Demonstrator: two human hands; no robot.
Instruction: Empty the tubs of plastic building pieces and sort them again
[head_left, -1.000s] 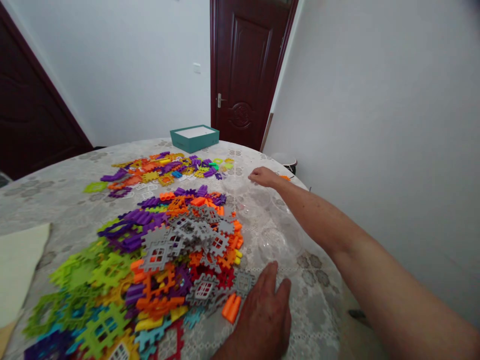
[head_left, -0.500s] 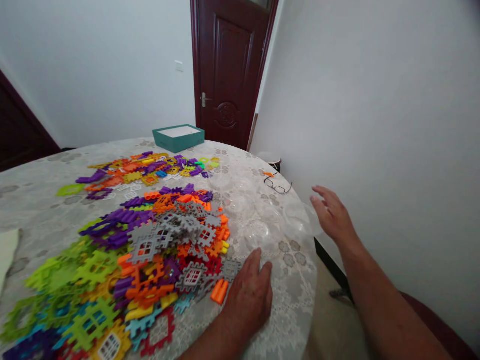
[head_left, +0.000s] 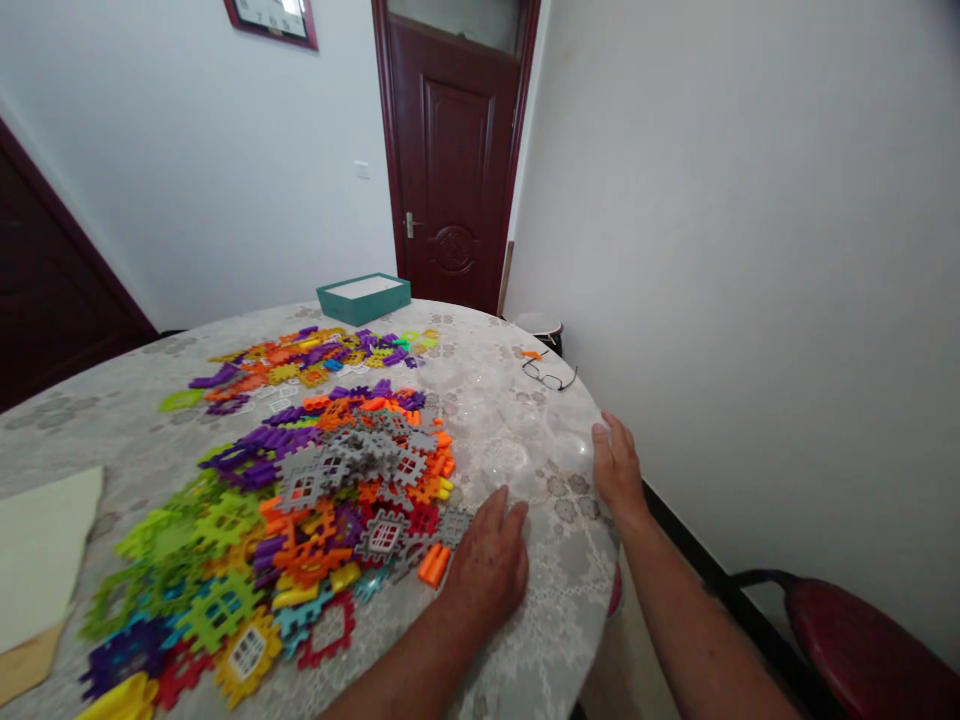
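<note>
My left hand (head_left: 491, 555) rests on the patterned tablecloth, fingers stretched forward, beside the heap of toy building pieces. Just past its fingertips lies a clear plastic dome-like shell (head_left: 508, 458). My right hand (head_left: 618, 466) is at the table's right edge, fingers extended, against or close beside another clear shell (head_left: 568, 447); contact is hard to make out. Neither hand grips anything visible. Close to my left hand are an orange tube piece (head_left: 434, 565) and a grey window piece (head_left: 384, 536). Grey latticed pieces (head_left: 352, 450) top the heap, with green pieces (head_left: 229, 515) to its left.
A second group of pieces (head_left: 300, 358) lies farther back, before a teal box (head_left: 365, 299). Eyeglasses (head_left: 551, 380) sit near the right edge. A pale sheet (head_left: 49, 555) lies at left. A dark red chair (head_left: 862, 640) stands right of the table.
My right hand has come down and inward to the table's edge by the clear shells. My left hand stays in nearly the same place on the cloth. The view has tilted up slightly.
</note>
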